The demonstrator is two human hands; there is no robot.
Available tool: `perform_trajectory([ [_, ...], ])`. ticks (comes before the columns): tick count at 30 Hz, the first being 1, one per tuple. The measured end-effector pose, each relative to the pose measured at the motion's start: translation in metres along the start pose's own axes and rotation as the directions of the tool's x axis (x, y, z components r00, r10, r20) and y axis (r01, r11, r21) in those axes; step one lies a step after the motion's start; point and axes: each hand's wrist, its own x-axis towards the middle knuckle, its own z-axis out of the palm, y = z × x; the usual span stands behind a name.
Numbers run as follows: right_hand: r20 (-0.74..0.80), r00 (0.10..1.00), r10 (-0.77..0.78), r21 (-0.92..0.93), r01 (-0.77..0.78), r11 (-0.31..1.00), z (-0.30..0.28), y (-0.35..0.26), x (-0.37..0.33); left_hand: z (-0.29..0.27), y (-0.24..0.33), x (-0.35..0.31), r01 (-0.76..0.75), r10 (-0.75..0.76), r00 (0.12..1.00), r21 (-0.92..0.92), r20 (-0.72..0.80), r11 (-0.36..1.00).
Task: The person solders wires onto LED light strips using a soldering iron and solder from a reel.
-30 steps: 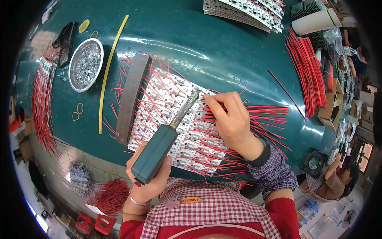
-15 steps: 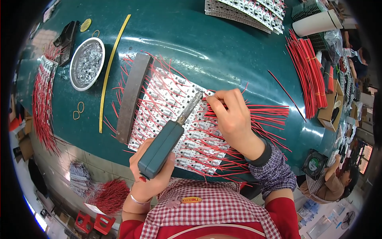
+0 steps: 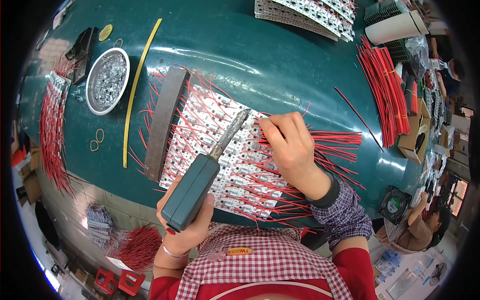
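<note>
My left hand point(image 3: 194, 227) is wrapped round the dark green handle of a soldering gun point(image 3: 189, 195). Its thick, worn metal tip slants up over the white circuit boards point(image 3: 220, 160) and ends near their top right corner. Beside that tip, my right hand point(image 3: 294, 152) pinches a red wire at the boards' right edge, with more red wires point(image 3: 335, 140) fanning out from under the palm. Thin red leads rise from many spots on the boards. A dark metal bar point(image 3: 167, 125) lies along the boards' left side.
A white bowl point(image 3: 126, 80) of metal bits stands left, near a yellow strip point(image 3: 141, 75) and rubber bands point(image 3: 97, 140). Wired boards point(image 3: 54, 125) lie at the far left edge. Red wire bundles point(image 3: 382, 90), a white cylinder point(image 3: 395, 29) and a small fan point(image 3: 395, 204) are right. Another person point(image 3: 420, 227) sits there.
The soldering gun in my left hand has drawn back a little to the left, its tip now apart from the wire at my right fingertips. My right hand stays almost in place.
</note>
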Motion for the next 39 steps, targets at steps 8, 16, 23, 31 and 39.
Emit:
perform_trajectory([
  [8, 0.030, 0.999, -0.017, 0.006, 0.017, 1.000, 0.000, 0.000, 0.002, 0.005, 0.005, 0.007, -0.024, 0.024, 0.999, 0.001, 0.043, 1.000],
  [16, 0.039, 0.999, -0.020, 0.000, 0.020, 1.000, 0.001, 0.000, 0.002, 0.004, 0.008, 0.011, -0.032, 0.025, 0.995, 0.071, 0.100, 0.997],
  [23, 0.041, 0.999, -0.021, -0.008, 0.022, 1.000, 0.000, 0.000, 0.003, 0.003, 0.012, 0.013, -0.048, 0.033, 0.994, 0.140, 0.109, 0.989],
  [31, 0.041, 0.999, -0.016, 0.005, 0.016, 1.000, 0.001, -0.001, 0.003, 0.002, 0.006, 0.005, 0.042, -0.049, 0.995, 0.069, 0.093, 0.997],
  [39, 0.039, 0.999, -0.015, -0.002, 0.015, 1.000, 0.000, 0.000, 0.003, 0.000, 0.012, 0.006, -0.030, 0.014, 0.992, 0.122, 0.129, 0.992],
])
